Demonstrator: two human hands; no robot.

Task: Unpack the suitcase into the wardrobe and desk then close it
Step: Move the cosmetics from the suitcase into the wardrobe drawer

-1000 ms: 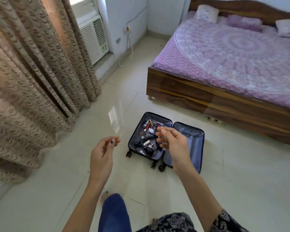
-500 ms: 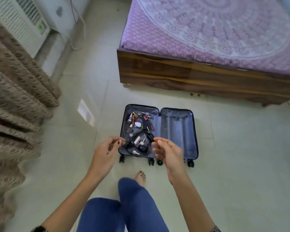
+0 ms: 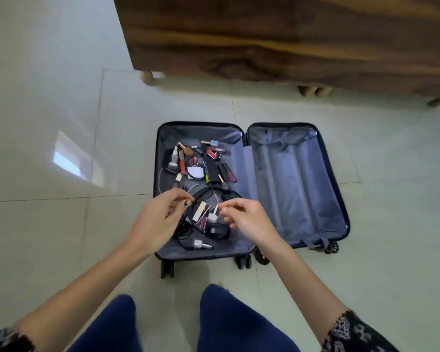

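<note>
A dark suitcase (image 3: 300, 189) with a grey-blue lining lies open flat on the tiled floor. Its left half holds several small cosmetics (image 3: 201, 163), black headphones (image 3: 217, 231) and tangled cables. The right half holds nothing. My left hand (image 3: 160, 219) hovers over the near left part of the filled half, fingers loosely curled and holding nothing. My right hand (image 3: 247, 219) hovers over the headphones, fingers relaxed and bent, also holding nothing. Neither hand touches the contents.
A wooden bed frame (image 3: 277, 39) runs along the top, its feet just beyond the suitcase. Pale floor tiles (image 3: 48, 148) surround the case. My knees in blue trousers (image 3: 229, 321) are at the bottom edge.
The view has dropped and closed in on the suitcase. Both hands have moved forward and down over its left half. The curtain and air conditioner have left the view.
</note>
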